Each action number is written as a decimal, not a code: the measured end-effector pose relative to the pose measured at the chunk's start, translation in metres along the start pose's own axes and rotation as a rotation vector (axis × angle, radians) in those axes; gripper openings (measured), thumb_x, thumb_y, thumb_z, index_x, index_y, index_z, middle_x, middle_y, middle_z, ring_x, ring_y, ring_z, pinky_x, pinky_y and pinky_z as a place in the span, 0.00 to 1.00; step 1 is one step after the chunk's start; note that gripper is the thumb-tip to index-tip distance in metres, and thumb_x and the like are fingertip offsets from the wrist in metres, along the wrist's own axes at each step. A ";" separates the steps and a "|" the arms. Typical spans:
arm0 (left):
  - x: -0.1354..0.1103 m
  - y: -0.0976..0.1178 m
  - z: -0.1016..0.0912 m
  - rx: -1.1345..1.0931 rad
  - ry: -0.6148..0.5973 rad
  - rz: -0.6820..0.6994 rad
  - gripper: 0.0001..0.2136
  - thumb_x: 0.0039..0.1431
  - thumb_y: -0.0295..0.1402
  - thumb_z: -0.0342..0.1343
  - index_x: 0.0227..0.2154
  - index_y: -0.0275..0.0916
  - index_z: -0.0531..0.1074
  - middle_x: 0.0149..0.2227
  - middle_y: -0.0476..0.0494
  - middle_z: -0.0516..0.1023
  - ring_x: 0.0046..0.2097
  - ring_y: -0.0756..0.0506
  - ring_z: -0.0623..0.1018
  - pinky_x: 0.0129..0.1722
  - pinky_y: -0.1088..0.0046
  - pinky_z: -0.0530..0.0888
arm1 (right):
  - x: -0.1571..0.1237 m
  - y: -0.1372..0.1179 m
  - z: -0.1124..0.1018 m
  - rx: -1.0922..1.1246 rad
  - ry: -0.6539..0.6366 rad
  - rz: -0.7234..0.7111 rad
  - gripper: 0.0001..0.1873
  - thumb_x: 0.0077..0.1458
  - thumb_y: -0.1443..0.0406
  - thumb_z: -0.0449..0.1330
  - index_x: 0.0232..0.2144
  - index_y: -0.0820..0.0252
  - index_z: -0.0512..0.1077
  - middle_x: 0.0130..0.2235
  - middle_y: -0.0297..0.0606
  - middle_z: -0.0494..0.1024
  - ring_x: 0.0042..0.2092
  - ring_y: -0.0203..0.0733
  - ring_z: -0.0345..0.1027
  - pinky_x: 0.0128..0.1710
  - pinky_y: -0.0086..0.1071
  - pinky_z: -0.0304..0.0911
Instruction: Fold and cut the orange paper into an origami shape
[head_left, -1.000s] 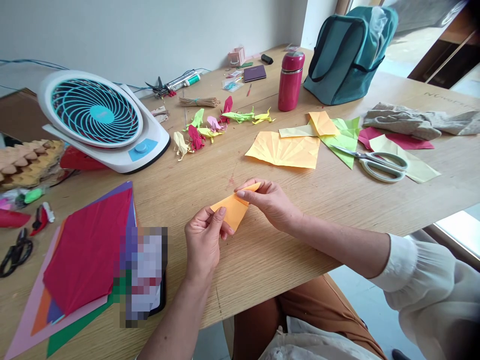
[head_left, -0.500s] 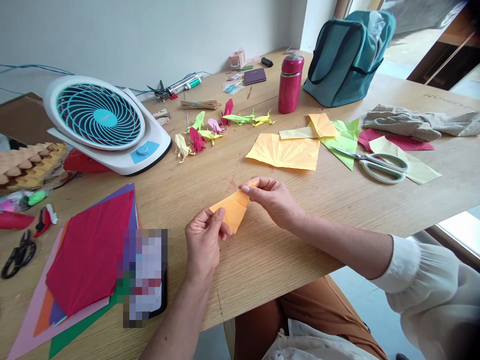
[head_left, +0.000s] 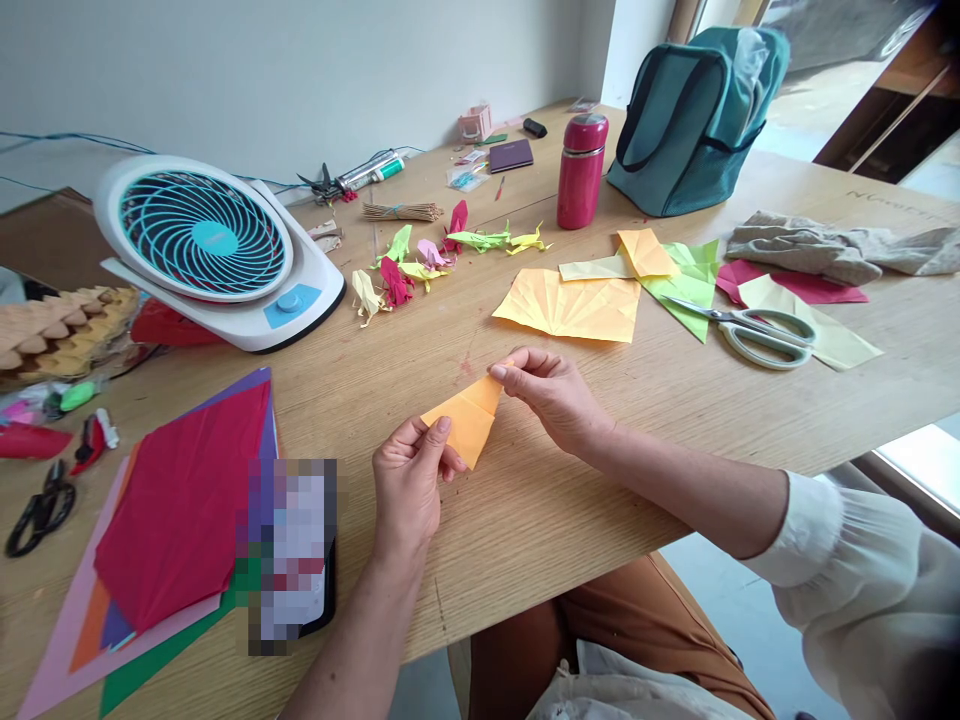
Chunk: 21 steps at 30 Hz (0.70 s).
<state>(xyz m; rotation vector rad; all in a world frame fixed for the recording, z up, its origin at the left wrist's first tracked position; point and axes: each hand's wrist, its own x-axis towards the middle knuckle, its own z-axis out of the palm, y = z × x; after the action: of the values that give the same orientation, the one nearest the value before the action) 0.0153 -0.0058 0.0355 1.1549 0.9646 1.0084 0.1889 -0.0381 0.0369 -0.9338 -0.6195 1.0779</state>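
Note:
A folded piece of orange paper [head_left: 471, 420], marked with creases, is held just above the wooden table between my two hands. My left hand [head_left: 411, 465] pinches its left corner, thumb on top and fingers beneath. At the upper right corner, the thumb and fingertips of my right hand [head_left: 551, 395] grip the narrow end. Beyond the hands lies a flat, creased light-orange sheet [head_left: 562, 308]. A small orange paper piece [head_left: 645, 252] overlaps a pale strip and a green sheet behind it. Several folded paper figures [head_left: 397, 282] in pink, green, yellow and cream stand near the fan.
A white fan [head_left: 217, 240] stands at left. Coloured sheets [head_left: 180, 490] and a blurred phone [head_left: 300, 550] lie near my left arm. Scissors [head_left: 765, 335] rest at right, with a pink bottle [head_left: 582, 170], a teal bag [head_left: 682, 130] and a grey cloth [head_left: 817, 245] behind.
My right hand's fingertips have shifted slightly right and up at the paper's narrow corner. My left hand keeps its pinch, and the view has moved a little.

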 end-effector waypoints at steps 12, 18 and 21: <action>0.004 0.005 -0.004 -0.148 0.009 -0.102 0.20 0.40 0.41 0.76 0.21 0.36 0.69 0.16 0.55 0.70 0.19 0.58 0.65 0.18 0.84 0.60 | 0.003 -0.010 -0.008 -0.112 -0.033 -0.128 0.21 0.47 0.48 0.72 0.31 0.55 0.72 0.30 0.29 0.70 0.32 0.33 0.60 0.34 0.30 0.60; 0.005 0.005 -0.003 -0.247 -0.039 -0.167 0.18 0.40 0.39 0.76 0.27 0.37 0.74 0.27 0.53 0.76 0.20 0.60 0.63 0.17 0.85 0.57 | -0.010 0.008 0.002 -0.374 -0.399 -0.031 0.24 0.48 0.48 0.72 0.38 0.58 0.73 0.37 0.36 0.76 0.38 0.40 0.69 0.37 0.33 0.66; 0.004 0.003 -0.002 -0.265 -0.049 -0.164 0.18 0.39 0.38 0.77 0.26 0.37 0.74 0.27 0.54 0.73 0.22 0.60 0.60 0.17 0.85 0.56 | -0.013 0.015 0.003 -0.411 -0.456 -0.027 0.23 0.52 0.48 0.69 0.37 0.60 0.76 0.37 0.37 0.79 0.37 0.41 0.71 0.37 0.33 0.67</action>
<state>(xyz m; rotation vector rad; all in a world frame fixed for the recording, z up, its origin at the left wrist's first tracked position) 0.0138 -0.0015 0.0382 0.8631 0.8434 0.9391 0.1750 -0.0468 0.0256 -1.0302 -1.2619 1.1706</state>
